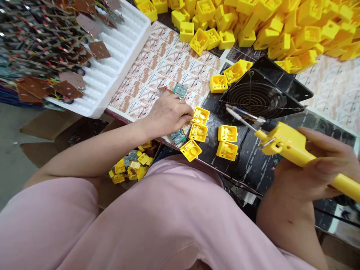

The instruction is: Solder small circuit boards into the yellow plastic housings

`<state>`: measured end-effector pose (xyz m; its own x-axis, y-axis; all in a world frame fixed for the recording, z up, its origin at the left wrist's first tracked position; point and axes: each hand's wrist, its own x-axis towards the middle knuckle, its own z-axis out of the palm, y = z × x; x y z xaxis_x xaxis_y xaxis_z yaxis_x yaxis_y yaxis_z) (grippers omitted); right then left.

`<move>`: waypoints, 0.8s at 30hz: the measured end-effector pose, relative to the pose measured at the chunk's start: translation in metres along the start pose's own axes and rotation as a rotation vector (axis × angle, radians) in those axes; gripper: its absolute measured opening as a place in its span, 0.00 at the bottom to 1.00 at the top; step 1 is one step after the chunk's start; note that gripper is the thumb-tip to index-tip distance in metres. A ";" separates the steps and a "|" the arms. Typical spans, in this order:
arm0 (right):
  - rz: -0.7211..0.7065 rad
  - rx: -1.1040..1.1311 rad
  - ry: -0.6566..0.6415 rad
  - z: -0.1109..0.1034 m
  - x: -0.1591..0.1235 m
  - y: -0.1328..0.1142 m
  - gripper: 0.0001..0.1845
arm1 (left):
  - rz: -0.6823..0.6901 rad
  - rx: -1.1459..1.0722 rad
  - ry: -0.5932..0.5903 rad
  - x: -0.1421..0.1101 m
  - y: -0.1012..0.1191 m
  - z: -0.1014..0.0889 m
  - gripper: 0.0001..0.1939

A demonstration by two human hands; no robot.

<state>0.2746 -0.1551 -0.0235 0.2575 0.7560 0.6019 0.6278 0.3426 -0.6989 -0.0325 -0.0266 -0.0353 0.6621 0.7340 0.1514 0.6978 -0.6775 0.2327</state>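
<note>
My right hand (323, 165) is wrapped round a yellow soldering gun (289, 140). Its metal tip points left, in front of a black fan (250, 92) with a wire guard. With fingers pinched, my left hand (170, 112) is at the left edge of a small open yellow case (201, 115); whatever lies between the fingertips is hidden. Two more open cases, a middle one (198, 132) and a tilted one (191, 150), sit below it. A green circuit board (180, 89) lies beyond my left hand, and another board (177, 137) lies under the wrist side.
Two yellow cases (227, 142) stand on the black mat (247, 161). A large heap of yellow cases (281, 26) fills the back. At left, a white foam tray (132, 33) carries many wired brown boards. A box below holds yellow parts (132, 168).
</note>
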 end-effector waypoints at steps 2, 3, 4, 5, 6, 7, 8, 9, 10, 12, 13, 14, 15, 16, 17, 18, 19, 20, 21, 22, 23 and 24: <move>-0.004 0.033 0.191 0.013 -0.001 -0.001 0.22 | -0.026 0.003 -0.007 0.002 0.001 0.001 0.13; 0.007 0.056 0.214 0.020 -0.002 -0.003 0.17 | -0.032 0.011 -0.008 0.004 0.002 0.001 0.13; 0.043 0.083 0.151 0.025 -0.003 -0.006 0.12 | -0.033 0.019 -0.010 0.005 0.002 0.001 0.13; 0.066 0.108 0.076 0.029 -0.004 -0.010 0.10 | -0.031 0.025 -0.015 0.006 0.003 0.001 0.13; 0.076 0.126 0.005 0.030 -0.006 -0.012 0.16 | -0.027 0.030 -0.021 0.008 0.004 0.000 0.12; 0.076 0.129 -0.060 0.031 -0.008 -0.014 0.21 | -0.026 0.034 -0.029 0.009 0.005 -0.001 0.12; 0.049 0.119 -0.095 0.030 -0.010 -0.016 0.23 | -0.026 0.038 -0.039 0.010 0.006 -0.001 0.12; 0.005 0.102 -0.120 0.029 -0.012 -0.017 0.23 | -0.028 0.042 -0.053 0.011 0.007 -0.002 0.11; -0.044 0.079 -0.144 0.028 -0.013 -0.017 0.21 | -0.035 0.047 -0.068 0.012 0.008 -0.003 0.11; -0.154 0.050 -0.200 0.027 -0.013 -0.017 0.15 | -0.055 0.058 -0.105 0.015 0.010 -0.006 0.10; -0.201 0.045 -0.230 0.027 -0.012 -0.017 0.14 | -0.062 0.062 -0.124 0.016 0.011 -0.007 0.10; -0.234 0.039 -0.254 0.028 -0.010 -0.017 0.13 | -0.064 0.067 -0.142 0.017 0.011 -0.009 0.10; -0.253 0.027 -0.272 0.030 -0.008 -0.018 0.12 | -0.062 0.073 -0.160 0.019 0.012 -0.011 0.10; -0.264 0.013 -0.284 0.031 -0.006 -0.019 0.12 | -0.057 0.080 -0.179 0.021 0.013 -0.013 0.10; -0.270 -0.006 -0.295 0.032 -0.003 -0.020 0.12 | -0.055 0.089 -0.201 0.022 0.013 -0.015 0.10; -0.270 -0.028 -0.306 0.033 -0.001 -0.020 0.11 | -0.059 0.098 -0.227 0.024 0.014 -0.017 0.10; -0.274 -0.048 -0.319 0.034 0.001 -0.021 0.11 | -0.069 0.105 -0.256 0.026 0.014 -0.019 0.10; -0.287 -0.059 -0.330 0.035 0.003 -0.022 0.11 | -0.082 0.108 -0.286 0.028 0.014 -0.020 0.10; -0.307 -0.064 -0.342 0.035 0.005 -0.022 0.11 | -0.095 0.105 -0.311 0.030 0.014 -0.021 0.10; -0.332 -0.066 -0.356 0.036 0.008 -0.023 0.11 | -0.103 0.099 -0.330 0.032 0.014 -0.022 0.09; -0.368 -0.063 -0.372 0.036 0.010 -0.023 0.11 | -0.106 0.092 -0.342 0.034 0.013 -0.023 0.09; -0.409 -0.057 -0.390 0.036 0.013 -0.023 0.11 | -0.105 0.085 -0.350 0.036 0.012 -0.023 0.08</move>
<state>0.2368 -0.1331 -0.0141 -0.2982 0.7220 0.6244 0.6611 0.6281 -0.4105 -0.0063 -0.0072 -0.0045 0.6291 0.7484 -0.2099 0.7771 -0.6121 0.1464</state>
